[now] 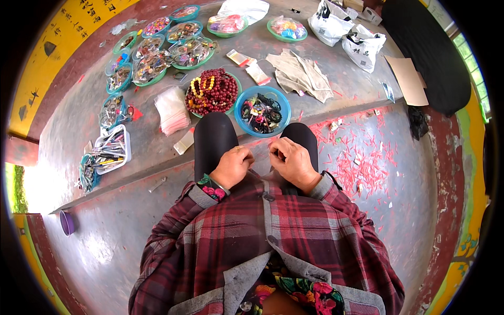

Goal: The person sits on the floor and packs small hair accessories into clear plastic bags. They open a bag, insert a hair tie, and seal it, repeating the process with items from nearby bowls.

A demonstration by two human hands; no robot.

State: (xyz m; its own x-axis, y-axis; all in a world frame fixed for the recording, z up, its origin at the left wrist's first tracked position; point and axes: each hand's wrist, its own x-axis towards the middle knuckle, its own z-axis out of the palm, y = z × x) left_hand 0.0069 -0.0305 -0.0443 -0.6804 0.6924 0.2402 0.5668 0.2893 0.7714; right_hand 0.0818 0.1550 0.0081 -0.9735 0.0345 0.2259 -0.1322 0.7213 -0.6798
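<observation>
Blue round plastic bowl (286, 112) filled with tangled black cord loops and small multicoloured pieces: located near the front edge of the platform, just beyond and between the knees, apart from both hands.

Layout, largest to smallest:

Grey smooth concrete platform (68, 126) carries the stock. Grey concrete floor (121, 262) lies below it, with a broad scatter of thin pink shreds (362, 163) to the right of the right knee. The shreds suggest that handling is well under way; their source cannot be determined.

Green round bowl (239, 86) heaped with dark-red and yellow bead strands stands just left of the blue bowl. Further containers of mixed small goods stand at the upper left. White rectangular plastic tray (128, 144) of pens is at the far left. Stack of clear flat plastic sleeves (172, 110) lies beside the bead strands.

Left hand (232, 166) and right hand (294, 163) are positioned over the lap, apart, with a narrow gap between the fingertips. Fingers of both are curled. Whether either hand pinches a small item cannot be determined.

Progress assessment: the blue bowl is well filled, so its contents appear far from exhausted if it serves as supply. No distinct finished batch is identifiable; the exact remainder cannot be established.
</observation>
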